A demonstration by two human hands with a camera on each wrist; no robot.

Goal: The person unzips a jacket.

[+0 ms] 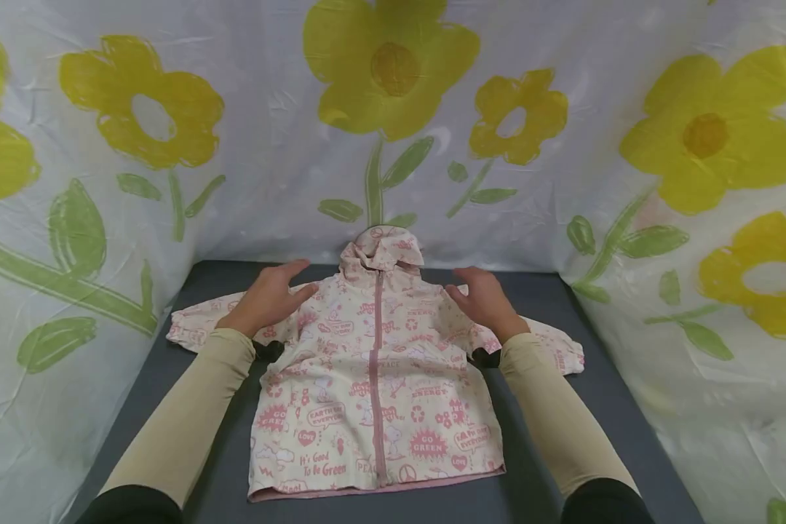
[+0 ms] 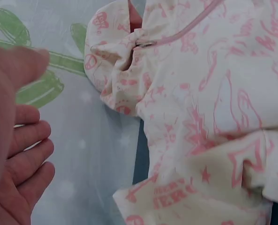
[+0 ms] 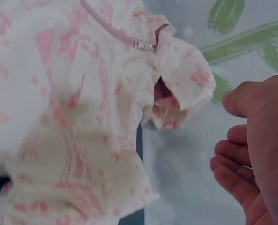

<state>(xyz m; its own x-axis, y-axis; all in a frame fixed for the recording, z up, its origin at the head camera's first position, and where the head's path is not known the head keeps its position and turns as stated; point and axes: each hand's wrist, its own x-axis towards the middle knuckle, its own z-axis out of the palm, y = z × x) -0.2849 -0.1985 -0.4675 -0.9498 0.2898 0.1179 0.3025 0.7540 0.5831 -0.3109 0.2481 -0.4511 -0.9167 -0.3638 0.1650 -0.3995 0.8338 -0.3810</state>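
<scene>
A cream hooded jacket (image 1: 340,386) with pink print lies spread face up, its pink zipper (image 1: 375,364) done up to the collar. Its hood (image 1: 386,251) points to the far edge, and both sleeves stretch out sideways. My left hand (image 1: 271,295) hovers over the jacket's left shoulder, fingers extended and nothing held. Over the opposite shoulder is my right hand (image 1: 485,300), also empty with relaxed fingers. In the left wrist view the left hand (image 2: 21,136) appears beside the hood; the right wrist view shows the right hand (image 3: 256,145) likewise, near the zipper pull (image 3: 144,46).
The jacket lies on a dark grey table (image 1: 216,451). Behind it and along both sides hangs a pale curtain (image 1: 255,145) with yellow flowers and green leaves. The hood reaches the table's back edge, close to the curtain.
</scene>
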